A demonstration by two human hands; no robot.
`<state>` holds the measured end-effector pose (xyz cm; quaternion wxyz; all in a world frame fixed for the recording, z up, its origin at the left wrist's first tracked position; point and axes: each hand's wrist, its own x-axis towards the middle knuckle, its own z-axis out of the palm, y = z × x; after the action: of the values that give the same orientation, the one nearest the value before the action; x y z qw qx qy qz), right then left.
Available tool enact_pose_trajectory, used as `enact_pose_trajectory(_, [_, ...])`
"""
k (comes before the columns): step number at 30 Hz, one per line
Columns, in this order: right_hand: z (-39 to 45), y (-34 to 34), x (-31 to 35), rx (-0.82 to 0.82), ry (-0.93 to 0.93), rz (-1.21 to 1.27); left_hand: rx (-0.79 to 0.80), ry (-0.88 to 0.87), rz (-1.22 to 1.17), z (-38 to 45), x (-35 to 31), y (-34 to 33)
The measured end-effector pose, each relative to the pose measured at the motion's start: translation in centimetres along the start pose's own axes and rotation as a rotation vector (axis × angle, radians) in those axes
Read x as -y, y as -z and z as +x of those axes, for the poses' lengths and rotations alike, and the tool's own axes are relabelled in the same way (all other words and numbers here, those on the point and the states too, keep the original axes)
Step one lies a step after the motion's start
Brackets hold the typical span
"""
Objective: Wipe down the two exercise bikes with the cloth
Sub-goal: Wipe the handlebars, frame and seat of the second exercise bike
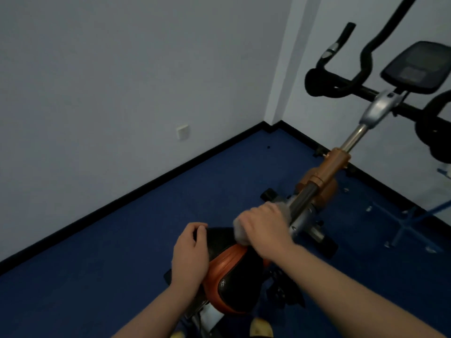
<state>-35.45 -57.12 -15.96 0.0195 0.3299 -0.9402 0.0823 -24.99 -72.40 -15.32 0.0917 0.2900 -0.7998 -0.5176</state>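
Note:
An exercise bike (324, 172) with an orange frame and silver posts stands below me. Its black and orange saddle (231, 279) is at the bottom centre. My left hand (190, 254) grips the saddle's left edge, fingers curled over it. My right hand (263, 228) holds a grey cloth (240, 234) against the front of the saddle, by the silver frame tube. The black handlebars (341, 76) and the console (415, 67) rise at the upper right.
Blue floor (122, 264) spreads to the left, bounded by a black skirting and white walls meeting in a corner. A wall socket (183, 132) sits low on the left wall. A blue metal stand (410, 220) lies at the right. Yellow footwear (261, 328) shows at the bottom.

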Motion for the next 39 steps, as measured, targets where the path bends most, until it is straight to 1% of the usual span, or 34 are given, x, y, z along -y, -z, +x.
enact_pose_trajectory(2, [-1.3,0.1,1.9,0.005,0.165,0.119,-0.049,0.040,-0.043,-0.6,-0.2,-0.2])
enact_pose_trajectory(3, [-1.4,0.8,1.6,0.022,0.212,0.170,-0.070,0.060,-0.070,-0.7,-0.3,-0.3])
enact_pose_trajectory(4, [-1.1,1.4,0.4,0.064,0.250,0.176,-0.085,0.073,-0.087,-1.0,-0.5,-0.4])
enact_pose_trajectory(5, [-0.6,1.5,-1.1,0.098,0.276,0.120,-0.094,0.082,-0.095,-1.2,-0.5,-0.4])
enact_pose_trajectory(6, [0.1,1.6,-2.5,0.103,0.275,0.019,-0.099,0.090,-0.104,-1.5,-0.5,-0.6])
enact_pose_trajectory(8, [1.1,1.5,-3.8,0.069,0.159,-0.106,-0.104,0.115,-0.128,-2.2,-0.2,-0.9])
enact_pose_trajectory(9, [1.1,1.5,-2.9,0.078,0.142,-0.161,-0.109,0.125,-0.136,-2.7,0.0,-1.1])
enact_pose_trajectory(10, [1.0,1.5,-1.6,0.077,0.163,-0.165,-0.120,0.129,-0.144,-3.3,0.1,-1.3])
enact_pose_trajectory(11, [0.6,1.1,-0.2,0.047,0.207,-0.119,-0.131,0.134,-0.154,-3.9,0.2,-1.5])
enact_pose_trajectory(12, [0.1,0.7,1.1,-0.006,0.280,-0.019,-0.133,0.132,-0.169,-4.7,0.4,-1.7])
enact_pose_trajectory(13, [-0.1,0.8,1.8,0.016,0.344,0.103,-0.125,0.126,-0.197,-5.3,0.6,-1.9])
enact_pose_trajectory(14, [0.0,1.4,1.6,0.101,0.373,0.172,-0.099,0.116,-0.234,-5.9,0.9,-2.0])
enact_pose_trajectory(15, [0.5,2.2,0.9,0.258,0.373,0.214,-0.058,0.108,-0.274,-6.5,1.1,-2.0])
enact_pose_trajectory(16, [1.3,2.6,-0.1,0.389,0.394,0.189,-0.012,0.098,-0.301,-7.0,1.5,-1.9])
enact_pose_trajectory(18, [2.9,2.9,-1.4,0.532,0.444,-0.047,0.063,0.103,-0.333,-7.6,2.1,-1.9])
enact_pose_trajectory(19, [3.6,3.0,-1.1,0.568,0.412,-0.120,0.083,0.112,-0.336,-7.7,2.4,-1.9])
enact_pose_trajectory(21, [4.0,2.7,0.9,0.568,0.382,-0.083,0.092,0.132,-0.311,-7.6,2.5,-1.9])
enact_pose_trajectory(24, [3.2,2.0,4.4,0.505,0.392,0.160,0.113,0.187,-0.322,-7.8,1.8,-1.8])
enact_pose_trajectory(25, [2.7,1.9,4.8,0.457,0.439,0.232,0.113,0.208,-0.334,-8.0,1.5,-1.8])
enact_pose_trajectory(26, [2.5,2.0,4.9,0.424,0.525,0.260,0.103,0.221,-0.351,-8.2,1.4,-1.9])
enact_pose_trajectory(27, [2.6,2.1,4.5,0.446,0.600,0.290,0.087,0.233,-0.368,-8.3,1.4,-2.1])
enact_pose_trajectory(28, [3.1,2.0,3.9,0.511,0.649,0.321,0.064,0.249,-0.384,-8.5,1.4,-2.3])
enact_pose_trajectory(29, [4.0,1.8,3.4,0.595,0.645,0.362,0.038,0.278,-0.413,-8.7,1.5,-2.6])
enact_pose_trajectory(30, [5.1,1.5,3.1,0.673,0.598,0.405,0.014,0.314,-0.454,-8.8,1.7,-2.9])
enact_pose_trajectory(32, [6.7,0.8,3.7,0.778,0.413,0.480,-0.003,0.364,-0.541,-9.0,1.9,-3.3])
enact_pose_trajectory(33, [6.9,0.6,4.6,0.784,0.346,0.465,0.009,0.368,-0.569,-9.1,1.8,-3.3])
enact_pose_trajectory(34, [6.6,0.6,5.4,0.749,0.353,0.414,0.026,0.361,-0.587,-9.1,1.7,-3.2])
enact_pose_trajectory(35, [6.0,0.7,6.1,0.678,0.432,0.342,0.037,0.351,-0.593,-9.2,1.5,-3.1])
enact_pose_trajectory(37, [4.0,1.7,6.2,0.506,0.711,0.227,0.035,0.334,-0.581,-9.2,1.4,-3.1])
enact_pose_trajectory(38, [3.4,2.2,5.9,0.455,0.843,0.223,0.028,0.332,-0.577,-9.2,1.4,-3.1])
enact_pose_trajectory(39, [3.5,2.2,5.6,0.456,0.926,0.227,0.020,0.334,-0.577,-9.3,1.4,-3.1])
